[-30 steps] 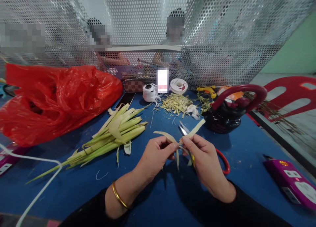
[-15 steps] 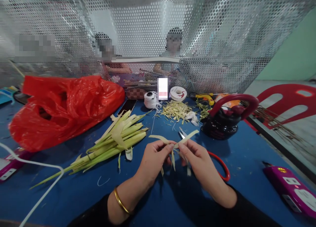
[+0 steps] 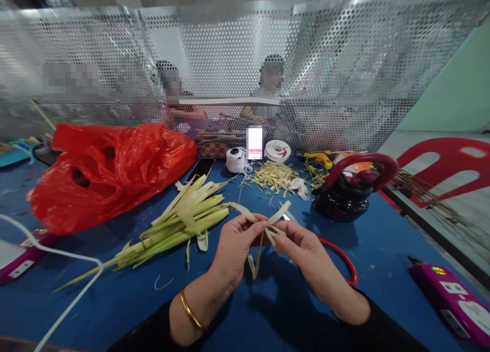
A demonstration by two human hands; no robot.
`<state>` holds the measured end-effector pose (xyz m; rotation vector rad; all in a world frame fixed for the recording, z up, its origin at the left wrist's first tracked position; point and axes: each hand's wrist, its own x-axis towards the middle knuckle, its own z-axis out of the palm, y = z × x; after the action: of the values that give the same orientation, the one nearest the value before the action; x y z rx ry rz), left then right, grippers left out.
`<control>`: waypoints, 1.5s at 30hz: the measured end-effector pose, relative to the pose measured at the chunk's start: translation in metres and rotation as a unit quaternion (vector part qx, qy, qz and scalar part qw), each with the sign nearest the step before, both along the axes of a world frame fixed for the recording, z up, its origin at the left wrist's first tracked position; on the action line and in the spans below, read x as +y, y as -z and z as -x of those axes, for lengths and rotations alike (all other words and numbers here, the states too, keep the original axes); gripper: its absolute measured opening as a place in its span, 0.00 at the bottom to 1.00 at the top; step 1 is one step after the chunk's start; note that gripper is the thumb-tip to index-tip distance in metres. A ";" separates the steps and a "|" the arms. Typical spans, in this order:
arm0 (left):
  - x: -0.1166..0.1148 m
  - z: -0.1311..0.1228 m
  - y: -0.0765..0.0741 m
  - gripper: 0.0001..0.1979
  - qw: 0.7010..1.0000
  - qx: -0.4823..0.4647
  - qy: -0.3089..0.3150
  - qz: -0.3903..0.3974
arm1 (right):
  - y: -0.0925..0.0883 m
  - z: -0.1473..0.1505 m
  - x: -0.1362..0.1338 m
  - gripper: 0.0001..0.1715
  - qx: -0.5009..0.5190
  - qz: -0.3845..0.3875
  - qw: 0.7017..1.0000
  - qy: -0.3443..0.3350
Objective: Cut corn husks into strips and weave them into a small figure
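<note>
Several pale leaf strips (image 3: 280, 212) cross in a loose star between my hands, with long ends hanging below. My left hand (image 3: 233, 247) pinches them where they cross, thumb on top. With thumb and fingers, my right hand (image 3: 306, 247) grips the end of one strip on the right side. Partly hidden behind the right hand are scissors; their blades (image 3: 288, 216) and a red handle (image 3: 347, 262) show. To the left lies a bundle of green leaf stalks (image 3: 191, 219).
Around the blue table (image 3: 214, 311) are a red plastic bag (image 3: 126, 173), a white thread spool (image 3: 236, 160), a ribbon roll (image 3: 277, 150), leaf scraps (image 3: 275, 177), a dark kettle-shaped object (image 3: 342, 204), and a purple power strip (image 3: 451, 296). Two people sit behind the perforated screen (image 3: 218, 45).
My right hand has shifted its pinch from the upper right strip to another strip end just below it. My left hand keeps its hold. The view has tilted slightly up.
</note>
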<state>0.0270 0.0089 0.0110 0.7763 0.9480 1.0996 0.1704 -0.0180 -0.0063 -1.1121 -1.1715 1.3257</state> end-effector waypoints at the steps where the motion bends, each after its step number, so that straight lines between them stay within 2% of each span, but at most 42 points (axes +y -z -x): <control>1: -0.001 -0.001 0.001 0.13 1.000 -0.007 -0.002 -0.004 | -0.001 0.002 -0.001 0.17 0.011 0.013 1.000 -0.024; 4: -0.003 -0.002 0.004 0.12 1.000 -0.012 -0.005 -0.003 | -0.002 0.009 -0.003 0.20 0.028 0.050 0.997 -0.056; 8: -0.005 -0.003 0.006 0.10 1.000 0.005 -0.001 -0.014 | 0.004 0.011 -0.004 0.16 0.014 0.078 0.996 -0.036; 14: -0.004 -0.002 0.005 0.09 0.997 0.066 -0.005 -0.031 | 0.004 0.005 -0.001 0.13 -0.014 0.062 0.998 -0.022; 23: -0.001 0.001 0.000 0.16 0.998 0.058 0.035 -0.009 | -0.008 0.000 -0.001 0.10 -0.030 0.063 0.997 -0.036; 26: 0.001 0.001 0.002 0.16 0.995 0.091 0.028 0.000 | -0.007 -0.001 -0.001 0.13 -0.008 0.054 0.998 0.004; 29: 0.001 0.001 0.006 0.18 0.993 0.113 -0.025 -0.016 | -0.004 -0.002 -0.001 0.16 0.027 0.035 0.997 0.061; 32: 0.001 0.005 0.005 0.20 0.972 0.149 -0.138 -0.119 | -0.004 -0.003 -0.002 0.17 0.036 0.022 0.997 0.061; 34: 0.001 0.009 -0.001 0.12 0.940 0.201 -0.190 -0.201 | -0.006 -0.003 -0.002 0.17 0.024 0.022 0.999 0.034; 35: 0.002 0.011 -0.005 0.07 0.926 0.234 -0.188 -0.230 | -0.008 -0.003 -0.003 0.17 0.016 0.023 0.999 0.016; 37: 0.005 0.014 -0.012 0.07 0.926 0.267 -0.101 -0.248 | -0.012 -0.004 -0.004 0.16 0.006 0.022 1.000 -0.017; 39: 0.007 0.014 -0.016 0.11 0.948 0.236 0.034 -0.209 | -0.015 -0.004 -0.005 0.15 -0.001 0.015 0.999 -0.046; 41: 0.008 0.012 -0.015 0.13 0.962 0.189 0.119 -0.155 | -0.015 -0.004 -0.005 0.11 -0.013 0.008 0.998 -0.062; 43: 0.008 0.010 -0.011 0.13 0.973 0.154 0.138 -0.107 | -0.014 -0.005 -0.004 0.09 -0.034 0.008 0.998 -0.051; 45: 0.007 0.009 -0.007 0.12 0.983 0.124 0.122 -0.064 | -0.012 -0.005 -0.002 0.12 -0.046 0.019 0.999 -0.014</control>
<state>0.0179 0.0162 0.0176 1.1246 0.9658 0.8689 0.1755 -0.0199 0.0058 -1.1990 -1.2361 1.3347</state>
